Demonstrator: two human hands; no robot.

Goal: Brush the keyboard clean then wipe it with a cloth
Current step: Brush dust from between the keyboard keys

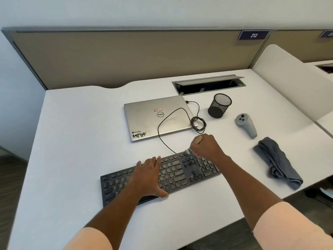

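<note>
Black keyboard [176,175] low-centre of frame, lying at a slant on the white desk [72,141], w/ its right end higher in the picture than its left. The left hand [149,177] is flat on the keys, mid-board: fingers straight and pressed together, pointing up-frame, thumb splayed out at the near edge. Over to the right hand [205,147]: fisted round a small brush [198,139], wooden handle end poking out the top of the fist, pale ferrule and bristles down at the keyboard's top edge, above the nav-key block. Bristle tips are blurred, so can't tell if they touch the keys. Peach sleeves [292,230] on both forearms, bottom of frame.

Grey cloth [277,163] lies crumpled centre-right of frame, on the desk, well apart from the keyboard's right end. Just above it in the picture, a grey VR controller [246,124] on its side. Black mesh pen cup [219,105] stands upright, up-left of the controller. Silver Dell laptop [144,118], lid shut, stickers on it, sits above the keyboard, centre frame. A black cable [173,112] runs from the keyboard's top edge, loops across the lid, bundles at the laptop's right corner; plug end at the laptop's upper-right corner. Open cable hatch [209,84] in the desk, above the pen cup. Tan partition panel [126,56] spans the top; blue "212" sign [253,35] upper right.
</note>
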